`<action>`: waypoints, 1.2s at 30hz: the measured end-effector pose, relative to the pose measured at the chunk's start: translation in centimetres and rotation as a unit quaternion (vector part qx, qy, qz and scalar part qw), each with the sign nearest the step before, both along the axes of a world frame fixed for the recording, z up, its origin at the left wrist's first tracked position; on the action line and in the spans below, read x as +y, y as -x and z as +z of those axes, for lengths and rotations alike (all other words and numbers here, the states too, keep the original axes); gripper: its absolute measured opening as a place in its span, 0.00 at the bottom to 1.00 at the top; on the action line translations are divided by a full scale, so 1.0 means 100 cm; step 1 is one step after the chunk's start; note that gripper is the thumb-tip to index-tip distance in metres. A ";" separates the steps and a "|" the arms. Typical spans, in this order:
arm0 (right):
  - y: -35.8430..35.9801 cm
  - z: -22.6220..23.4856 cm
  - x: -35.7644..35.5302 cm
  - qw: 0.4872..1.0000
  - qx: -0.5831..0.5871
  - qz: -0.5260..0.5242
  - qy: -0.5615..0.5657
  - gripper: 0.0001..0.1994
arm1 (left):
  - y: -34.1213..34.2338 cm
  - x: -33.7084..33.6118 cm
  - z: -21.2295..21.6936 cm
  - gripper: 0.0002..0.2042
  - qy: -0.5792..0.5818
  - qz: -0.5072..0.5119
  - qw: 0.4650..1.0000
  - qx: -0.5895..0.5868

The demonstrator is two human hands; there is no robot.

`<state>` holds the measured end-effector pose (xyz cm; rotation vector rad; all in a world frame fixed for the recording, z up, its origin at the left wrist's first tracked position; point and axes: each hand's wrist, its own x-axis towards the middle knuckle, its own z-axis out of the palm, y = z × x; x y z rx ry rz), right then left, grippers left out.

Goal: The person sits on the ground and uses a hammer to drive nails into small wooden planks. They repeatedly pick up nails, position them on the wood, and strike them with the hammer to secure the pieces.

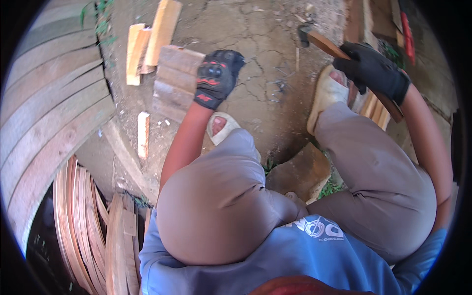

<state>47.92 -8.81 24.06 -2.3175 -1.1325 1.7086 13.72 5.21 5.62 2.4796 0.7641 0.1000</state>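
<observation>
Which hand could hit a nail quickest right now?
Probably the right hand: it already grips the hammer, whose head sits near the nails on the ground. The left hand is by the wood piece.

**Both gloved hands raised ahead of bent knees**

Left hand (pixel 216 77) in a black glove with red marks, fingers curled, forearm bare, reaching forward past the left knee. Right hand (pixel 376 69) in a plain black glove, fist closed in a grip, bare forearm bent back toward the body.
</observation>
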 end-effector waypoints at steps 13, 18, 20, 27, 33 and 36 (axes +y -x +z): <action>0.019 -0.004 0.031 1.000 -0.013 0.027 0.010 0.17 | 0.084 0.059 0.070 0.06 -0.252 -0.047 0.943 0.211; 0.022 -0.001 0.029 1.000 -0.010 0.000 0.012 0.18 | 0.065 0.057 0.051 0.05 -0.280 -0.073 0.939 0.186; 0.018 -0.002 0.024 1.000 -0.010 0.002 0.011 0.18 | 0.060 0.061 0.046 0.06 -0.280 -0.070 0.943 0.163; 0.006 -0.014 0.017 0.999 -0.026 0.032 -0.027 0.20 | 0.075 0.065 0.042 0.10 -0.178 0.016 0.972 0.154; -0.003 -0.025 -0.003 0.999 -0.014 -0.033 -0.017 0.21 | 0.085 0.061 -0.004 0.12 0.015 0.147 0.989 0.010; -0.003 -0.027 0.005 1.000 -0.014 -0.004 -0.027 0.21 | 0.082 0.050 0.010 0.11 0.057 0.221 0.973 -0.010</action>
